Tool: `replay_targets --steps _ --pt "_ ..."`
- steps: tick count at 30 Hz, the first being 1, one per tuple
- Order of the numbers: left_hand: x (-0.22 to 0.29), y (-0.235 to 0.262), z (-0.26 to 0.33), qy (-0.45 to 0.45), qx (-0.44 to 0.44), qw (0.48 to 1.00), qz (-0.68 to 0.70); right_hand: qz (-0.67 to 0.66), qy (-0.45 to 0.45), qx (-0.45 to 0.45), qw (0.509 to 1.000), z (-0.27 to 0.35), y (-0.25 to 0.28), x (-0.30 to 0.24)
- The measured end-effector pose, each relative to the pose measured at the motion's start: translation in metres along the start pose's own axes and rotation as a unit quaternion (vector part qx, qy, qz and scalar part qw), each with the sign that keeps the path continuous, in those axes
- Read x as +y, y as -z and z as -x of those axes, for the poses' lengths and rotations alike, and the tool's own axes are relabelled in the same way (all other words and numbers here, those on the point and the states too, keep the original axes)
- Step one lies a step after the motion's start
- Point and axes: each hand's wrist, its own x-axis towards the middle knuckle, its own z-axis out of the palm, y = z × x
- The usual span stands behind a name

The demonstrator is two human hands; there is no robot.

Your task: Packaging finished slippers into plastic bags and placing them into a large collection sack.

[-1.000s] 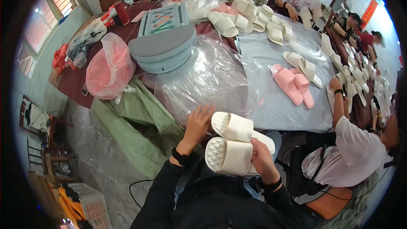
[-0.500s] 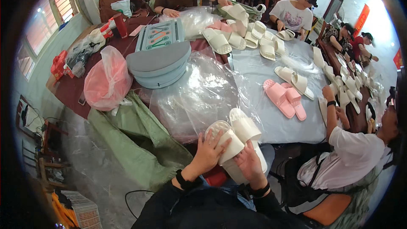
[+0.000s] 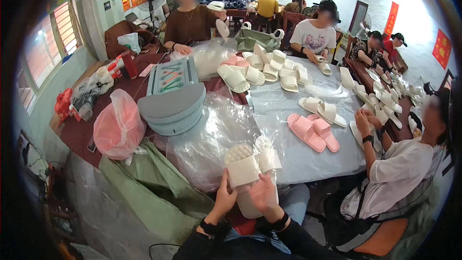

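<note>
A pair of white slippers is in front of me at the near table edge, heels toward my lap. The left-hand white slipper (image 3: 242, 171) has a wide strap and a bumpy footbed. My left hand (image 3: 224, 197) grips it along the left side, thumb by the strap and other fingers partly hidden. Close against it lies the other white slipper (image 3: 269, 158), seemingly overlapped by clear plastic. My right hand (image 3: 263, 195) rests over the lower part of the pair, palm partly turned up and fingers stretched toward the straps. It looks open, touching the slippers without a visible grip.
Clear plastic sheets (image 3: 216, 139) cover the near table. Pink slippers (image 3: 308, 132) and several white pairs lie right and beyond. Left are a grey rounded case (image 3: 172, 108), a pink plastic bag (image 3: 119, 127) and green cloth (image 3: 154, 188). A co-worker (image 3: 397, 168) sits close on my right.
My left hand has shifted from lying over the strap to the slipper's side. The view has tilted up, and the co-worker across the table now lifts white slippers.
</note>
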Motion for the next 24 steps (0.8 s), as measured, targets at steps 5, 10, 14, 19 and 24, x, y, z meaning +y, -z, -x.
replay_targets --steps 5,10,14,19,24 --pt "-0.035 0.008 0.004 0.032 -0.040 0.996 0.076 -0.053 0.003 0.010 0.999 -0.022 -0.010 0.009" --pt "-0.017 0.014 0.010 0.085 -0.061 0.988 0.117 -0.083 -0.008 -0.051 0.995 -0.046 -0.014 0.014" --pt "-0.019 0.021 0.005 0.124 -0.031 0.974 0.189 0.149 -0.041 -0.028 0.988 -0.053 -0.002 0.016" --pt "-0.019 0.032 -0.004 0.112 0.008 0.966 0.231 0.655 -0.057 -0.185 0.730 -0.012 -0.003 -0.003" --pt "-0.006 0.030 -0.009 0.124 0.013 0.954 0.272 0.822 0.216 -0.234 0.472 0.005 0.041 0.010"
